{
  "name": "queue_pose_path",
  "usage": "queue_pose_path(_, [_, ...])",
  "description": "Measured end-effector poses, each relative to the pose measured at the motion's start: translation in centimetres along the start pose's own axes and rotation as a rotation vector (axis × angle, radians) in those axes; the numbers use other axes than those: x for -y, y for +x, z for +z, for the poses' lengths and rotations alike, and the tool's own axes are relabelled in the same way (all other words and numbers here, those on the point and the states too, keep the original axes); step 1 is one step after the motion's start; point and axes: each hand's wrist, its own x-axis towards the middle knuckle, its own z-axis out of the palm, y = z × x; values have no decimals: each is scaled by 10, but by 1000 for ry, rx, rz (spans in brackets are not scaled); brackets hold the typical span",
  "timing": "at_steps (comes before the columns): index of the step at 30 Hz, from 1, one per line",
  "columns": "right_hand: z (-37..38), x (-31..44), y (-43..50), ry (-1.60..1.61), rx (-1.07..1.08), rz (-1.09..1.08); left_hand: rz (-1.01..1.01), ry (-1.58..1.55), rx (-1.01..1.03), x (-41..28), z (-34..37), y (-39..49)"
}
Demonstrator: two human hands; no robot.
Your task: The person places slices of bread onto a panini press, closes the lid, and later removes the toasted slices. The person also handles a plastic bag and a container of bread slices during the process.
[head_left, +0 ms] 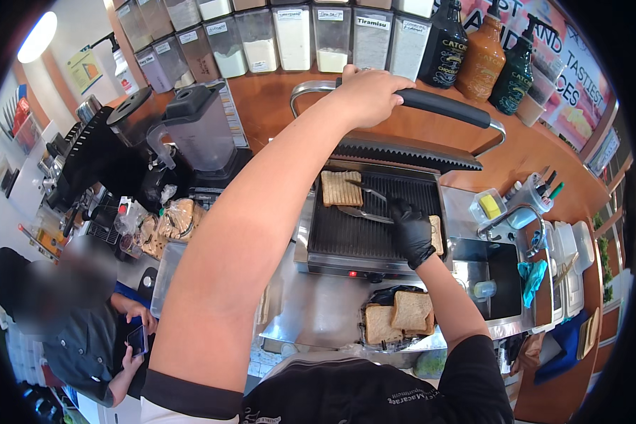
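My bare left hand point(368, 98) grips the black handle point(445, 107) of a contact grill's raised lid point(403, 151). Over the ribbed lower plate point(350, 238), my right hand point(411, 230), in a black glove, holds metal tongs point(373, 216) with the two arms spread. The tips point left; the upper one overlaps a slice of toast point(339, 197) with grill lines, though contact cannot be told. Another piece of bread point(436, 236) lies at the plate's right side, partly hidden by the glove. A red light point(353, 274) glows on the grill's front.
Bread slices point(403, 318) sit on black plastic in front of the grill. To the right is a sink point(487, 275) with a tap point(501, 217). A blender point(201, 127) stands left, near bagged bread point(180, 220). At far left a co-worker point(79, 339) holds a phone point(137, 341).
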Motion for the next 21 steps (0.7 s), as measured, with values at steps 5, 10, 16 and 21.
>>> queue_pose_path(5, [13,-21,7,-79,-122,-106,48,55,-56,4,4,3])
queue_pose_path(10, [-9,7,18,-38,-108,-101,157,-26,-52,7,-1,4])
queue_pose_path(16, [-56,103,27,974,272,163,252,38,-1,5,-10,1])
queue_pose_path(21, [-46,168,71,1565,1092,75,260,6,11,3,-10,-1])
